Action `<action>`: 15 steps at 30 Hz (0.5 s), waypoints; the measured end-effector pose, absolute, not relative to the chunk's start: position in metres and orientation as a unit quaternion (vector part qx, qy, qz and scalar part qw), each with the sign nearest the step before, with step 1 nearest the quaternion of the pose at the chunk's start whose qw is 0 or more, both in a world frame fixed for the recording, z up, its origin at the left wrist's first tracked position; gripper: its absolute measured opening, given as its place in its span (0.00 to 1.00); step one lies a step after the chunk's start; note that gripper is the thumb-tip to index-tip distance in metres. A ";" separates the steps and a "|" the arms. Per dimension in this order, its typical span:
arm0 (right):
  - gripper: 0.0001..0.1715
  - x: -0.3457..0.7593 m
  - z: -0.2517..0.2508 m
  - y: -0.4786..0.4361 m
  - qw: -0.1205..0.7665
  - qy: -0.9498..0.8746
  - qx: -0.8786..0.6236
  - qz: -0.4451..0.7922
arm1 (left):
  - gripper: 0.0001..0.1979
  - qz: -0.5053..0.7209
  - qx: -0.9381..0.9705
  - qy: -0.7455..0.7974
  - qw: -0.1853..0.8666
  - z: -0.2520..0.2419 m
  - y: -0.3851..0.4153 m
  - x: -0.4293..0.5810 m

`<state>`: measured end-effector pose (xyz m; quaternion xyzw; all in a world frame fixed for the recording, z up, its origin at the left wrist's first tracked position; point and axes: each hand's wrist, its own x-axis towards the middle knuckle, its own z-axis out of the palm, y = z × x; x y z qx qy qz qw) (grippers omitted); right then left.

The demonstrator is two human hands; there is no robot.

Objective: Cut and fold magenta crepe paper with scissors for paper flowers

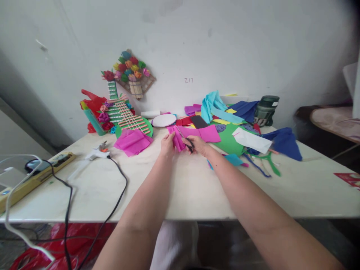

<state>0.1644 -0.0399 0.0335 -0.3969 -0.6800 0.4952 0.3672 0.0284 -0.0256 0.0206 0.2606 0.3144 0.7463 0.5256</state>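
Behind the white table [197, 195] rises a pale grey wall [239, 48] marked with red writing [189, 80]. To the table's right stands furniture [334, 120] with a pale patterned top. Light is soft above the table; below it, the floor [8, 245] lies dim.

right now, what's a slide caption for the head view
Left hand holding magenta paper, right hand holding black-handled scissors to it, at a pale craft-strewn table.

Two hands [168, 143] [198, 144] are showing; one pair of scissors [190, 145], one phone [198, 121], one glue gun [98, 153], one power strip [42, 177], one guitar [129, 116] and one bouquet [136, 90] are also appearing.
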 end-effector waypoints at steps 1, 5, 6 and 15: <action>0.19 0.164 0.034 -0.040 0.367 -0.681 -0.398 0.494 | 0.08 0.746 0.258 0.314 0.528 0.021 -0.026 0.029; 0.18 0.163 0.034 -0.041 0.370 -0.678 -0.400 0.493 | 0.09 0.745 0.254 0.316 0.530 0.023 -0.028 0.029; 0.18 0.162 0.034 -0.041 0.371 -0.678 -0.398 0.494 | 0.10 0.744 0.254 0.317 0.530 0.023 -0.028 0.029; 0.19 0.161 0.036 -0.043 0.379 -0.668 -0.397 0.502 | 0.10 0.745 0.248 0.317 0.532 0.025 -0.030 0.029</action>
